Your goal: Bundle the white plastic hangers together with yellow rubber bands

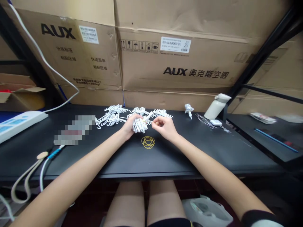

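My left hand (130, 126) is closed around a bundle of thin white hooked wires (139, 125), held above the black tabletop. A pale yellow bit shows on top of this bundle, too small to make out. Just to its right, my right hand (163, 126) has thumb and forefinger pinched together; whatever lies between them is too small to tell. Below the hands lie several yellow rubber bands (148, 142) in a loose heap. Behind them rest several more piles of white hooked wires (110, 119), partly hidden by my hands.
A wound white bundle (188, 109) stands at the back right, near a white bottle (216, 106), glasses (204, 121) and a small white case (216, 123). Leftward are a blurred-out device (75, 130) with a cable and a power strip (22, 124). Cardboard (175, 69) walls the back.
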Demonstrator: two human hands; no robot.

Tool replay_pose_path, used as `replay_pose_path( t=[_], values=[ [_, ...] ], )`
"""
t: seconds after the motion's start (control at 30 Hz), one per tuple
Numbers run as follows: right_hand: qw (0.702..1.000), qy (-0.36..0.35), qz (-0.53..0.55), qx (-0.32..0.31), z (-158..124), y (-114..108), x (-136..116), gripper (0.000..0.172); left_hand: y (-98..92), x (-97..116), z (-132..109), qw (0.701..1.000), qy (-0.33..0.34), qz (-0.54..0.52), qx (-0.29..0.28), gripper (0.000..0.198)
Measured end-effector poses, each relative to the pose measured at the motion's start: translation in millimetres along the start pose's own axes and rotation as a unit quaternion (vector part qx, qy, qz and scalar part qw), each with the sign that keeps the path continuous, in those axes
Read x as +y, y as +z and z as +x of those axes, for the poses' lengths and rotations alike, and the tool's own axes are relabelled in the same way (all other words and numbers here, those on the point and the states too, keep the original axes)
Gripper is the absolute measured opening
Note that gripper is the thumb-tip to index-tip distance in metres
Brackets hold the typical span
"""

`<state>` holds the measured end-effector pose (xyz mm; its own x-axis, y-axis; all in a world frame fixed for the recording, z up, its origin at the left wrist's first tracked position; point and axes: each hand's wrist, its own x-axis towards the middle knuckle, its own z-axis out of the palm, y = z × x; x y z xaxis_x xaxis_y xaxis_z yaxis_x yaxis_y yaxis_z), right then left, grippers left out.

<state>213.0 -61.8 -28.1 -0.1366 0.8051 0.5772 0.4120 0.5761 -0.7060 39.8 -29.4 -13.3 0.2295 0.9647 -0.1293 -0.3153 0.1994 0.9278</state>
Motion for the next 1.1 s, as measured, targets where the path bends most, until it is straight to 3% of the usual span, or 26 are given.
replay_pose_path(
  t=[0.1,0.3,0.63,0.8,0.93,1.0,1.1],
  values=[
    [0.998,-0.06,-0.028,0.001,-2,2,0,0.006,-0.5,-2,1,0.997,0.041,0.06,0.016,0.01],
    [0.987,-0.135,-0.079,-0.024,-5,4,-2,0.01,-6.2,-8,7,0.96,0.203,0.188,0.044,0.016],
    [0.982,-0.146,-0.09,0.077,-5,3,-7,0.009,-11.6,-10,13,0.949,0.219,0.217,0.062,0.018],
    [0.974,-0.166,-0.104,0.113,-2,1,-10,0.011,-7.6,-10,8,0.946,0.217,0.239,0.023,0.019],
    [0.988,-0.144,-0.055,0.03,0,-1,-9,0.017,-5.3,-10,2,0.945,0.211,0.249,-0.015,0.025],
    [0.995,-0.095,0.003,-0.01,0,0,-5,0.019,-5.5,-9,1,0.942,0.211,0.258,-0.033,0.029],
    [0.996,0.001,0.089,-0.023,1,3,0,0.023,-6.2,-9,1,0.932,0.223,0.281,-0.05,0.028]
  ],
)
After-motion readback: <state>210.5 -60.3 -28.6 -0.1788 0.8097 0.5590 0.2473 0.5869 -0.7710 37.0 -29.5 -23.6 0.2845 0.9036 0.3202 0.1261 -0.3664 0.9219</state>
